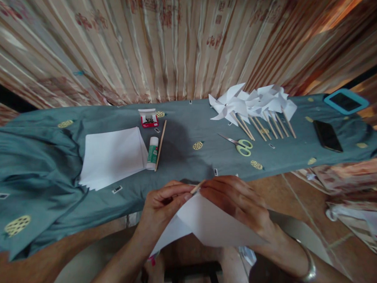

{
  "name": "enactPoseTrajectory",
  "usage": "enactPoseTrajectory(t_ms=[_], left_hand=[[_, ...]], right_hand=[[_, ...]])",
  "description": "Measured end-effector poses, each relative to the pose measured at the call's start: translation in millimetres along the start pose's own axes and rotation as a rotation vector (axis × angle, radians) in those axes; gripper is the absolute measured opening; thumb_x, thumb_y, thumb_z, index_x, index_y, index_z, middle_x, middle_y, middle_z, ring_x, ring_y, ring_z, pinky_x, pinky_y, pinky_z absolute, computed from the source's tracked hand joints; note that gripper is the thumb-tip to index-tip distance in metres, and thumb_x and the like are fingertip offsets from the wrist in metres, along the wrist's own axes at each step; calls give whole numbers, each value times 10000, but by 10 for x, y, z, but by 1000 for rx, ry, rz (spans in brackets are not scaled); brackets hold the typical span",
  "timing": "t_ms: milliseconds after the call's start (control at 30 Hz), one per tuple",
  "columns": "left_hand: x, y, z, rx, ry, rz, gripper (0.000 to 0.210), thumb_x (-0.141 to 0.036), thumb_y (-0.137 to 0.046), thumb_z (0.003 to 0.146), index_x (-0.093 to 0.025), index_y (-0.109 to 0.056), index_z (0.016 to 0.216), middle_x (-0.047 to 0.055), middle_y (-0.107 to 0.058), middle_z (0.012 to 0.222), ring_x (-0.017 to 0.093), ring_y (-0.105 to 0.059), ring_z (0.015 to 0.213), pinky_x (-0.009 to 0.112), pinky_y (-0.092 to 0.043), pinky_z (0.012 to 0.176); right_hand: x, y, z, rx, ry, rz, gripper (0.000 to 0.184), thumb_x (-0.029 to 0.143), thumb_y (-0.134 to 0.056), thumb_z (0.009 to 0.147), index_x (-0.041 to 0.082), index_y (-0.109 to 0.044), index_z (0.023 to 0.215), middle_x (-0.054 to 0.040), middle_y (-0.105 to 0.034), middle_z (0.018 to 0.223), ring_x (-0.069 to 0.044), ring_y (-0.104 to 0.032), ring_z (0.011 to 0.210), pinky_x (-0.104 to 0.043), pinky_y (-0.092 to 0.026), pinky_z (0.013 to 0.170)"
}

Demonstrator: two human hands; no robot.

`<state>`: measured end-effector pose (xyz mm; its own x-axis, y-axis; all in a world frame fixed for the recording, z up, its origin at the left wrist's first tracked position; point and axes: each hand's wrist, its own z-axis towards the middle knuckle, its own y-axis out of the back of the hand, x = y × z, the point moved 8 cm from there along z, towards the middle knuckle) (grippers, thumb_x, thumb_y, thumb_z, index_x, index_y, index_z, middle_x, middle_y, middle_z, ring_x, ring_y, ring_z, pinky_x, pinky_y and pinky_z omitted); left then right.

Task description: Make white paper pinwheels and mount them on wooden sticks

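Over my lap, just in front of the table edge, a bent white paper sheet [216, 225] hangs between both hands. My left hand [163, 198] is closed, pinching the paper's upper edge with thumb and fingers. A short end of a wooden stick [198, 186] pokes out between the hands at the top of the paper. My right hand [238, 201] is closed over the sheet's right side, its fingertips beside the stick end. The rest of that stick is hidden, and I cannot tell which fingers grip it.
A stack of white paper [113, 157], a glue stick [152, 153], a loose wooden stick [161, 145] and a red box of pins [150, 123] lie left. Green-handled scissors [244, 147], several white pinwheels [228, 103], a black phone [327, 136] and a blue-framed tablet [347, 101] lie right.
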<state>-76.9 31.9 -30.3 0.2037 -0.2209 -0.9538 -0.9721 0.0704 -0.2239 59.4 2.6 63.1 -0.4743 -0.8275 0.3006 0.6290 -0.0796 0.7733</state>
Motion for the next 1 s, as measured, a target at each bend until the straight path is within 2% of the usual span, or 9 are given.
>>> enactPoseTrajectory(t_ms=[200, 500, 667, 867, 1000], left_hand=[[14, -17, -37, 7, 16, -15, 87, -250, -743, 721, -275, -803, 779, 42, -734, 816, 142, -638, 758, 201, -481, 660], [13, -26, -36, -23, 45, -1, 80, -244, -745, 702, -257, -803, 756, 34, -712, 777, 126, -613, 725, 182, -464, 626], [7, -24, -36, -35, 57, 26, 98, -245, -742, 695, -267, -804, 769, 29, -694, 748, 114, -601, 698, 166, -450, 590], [-8, -29, -21, -50, 39, 19, 78, -241, -750, 669, -266, -801, 722, 35, -713, 753, 124, -620, 710, 175, -474, 617], [-5, -21, -20, -47, 30, 38, 82, -247, -743, 673, -268, -802, 727, 40, -715, 737, 133, -630, 692, 187, -483, 601]], right_hand=[[-31, 1, 6, 1, -39, 47, 285, 235, -391, 999, 109, -596, 1152, -108, -715, 1025, -200, -632, 1003, -345, -548, 877], [-42, -2, 21, 33, -70, 48, 288, 219, -424, 978, 138, -603, 1188, -105, -719, 1044, -211, -643, 988, -370, -556, 863], [-19, 7, 55, 10, -56, 5, 238, 183, -460, 956, 112, -621, 1116, -115, -724, 998, -222, -651, 957, -369, -562, 826], [-70, 13, 37, -28, -96, 57, 249, 275, -447, 970, 149, -627, 1087, -89, -722, 958, -208, -659, 904, -357, -563, 783], [-82, 24, 22, -23, -105, 83, 249, 261, -465, 958, 140, -623, 1108, -104, -718, 970, -216, -654, 912, -366, -564, 780]])
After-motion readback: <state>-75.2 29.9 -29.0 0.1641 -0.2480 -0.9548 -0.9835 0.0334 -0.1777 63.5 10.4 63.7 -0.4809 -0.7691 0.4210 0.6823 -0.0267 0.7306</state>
